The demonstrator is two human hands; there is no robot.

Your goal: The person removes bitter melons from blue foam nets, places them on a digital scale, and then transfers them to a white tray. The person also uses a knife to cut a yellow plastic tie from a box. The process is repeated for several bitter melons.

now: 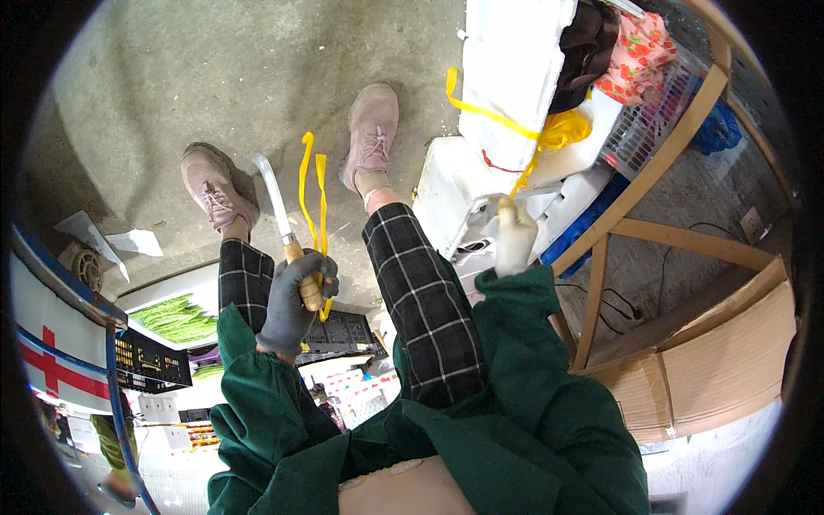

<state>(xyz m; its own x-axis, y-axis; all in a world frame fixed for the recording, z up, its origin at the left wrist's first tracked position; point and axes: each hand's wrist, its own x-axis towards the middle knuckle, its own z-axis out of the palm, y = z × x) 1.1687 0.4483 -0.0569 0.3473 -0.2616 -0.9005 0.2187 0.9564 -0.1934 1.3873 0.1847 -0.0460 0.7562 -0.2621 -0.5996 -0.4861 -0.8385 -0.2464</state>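
My left hand (293, 299), in a grey glove, is closed around the wooden handle of a knife (278, 203) with a hooked tip. A yellow strip (306, 193) hangs in the same hand, its two ends lying above the floor beside the blade. My right hand (514, 233), in a whitish glove and slightly blurred, pinches a yellow plastic strand (526, 174). That strand runs to a yellow bundle (565, 131) at the edge of a white foam box (508, 71). Another yellow strip hangs over the box's side, and a red string (501, 165) lies below it.
A second foam box (444, 187) stands beside my right leg. Further right are a plastic basket (650, 116), a wooden frame (644, 167) and cardboard (721, 360). To the left, a foam box holds green vegetables (177, 318), near black crates (145, 364) and a blue metal frame (116, 386). A person (116, 450) is at lower left.
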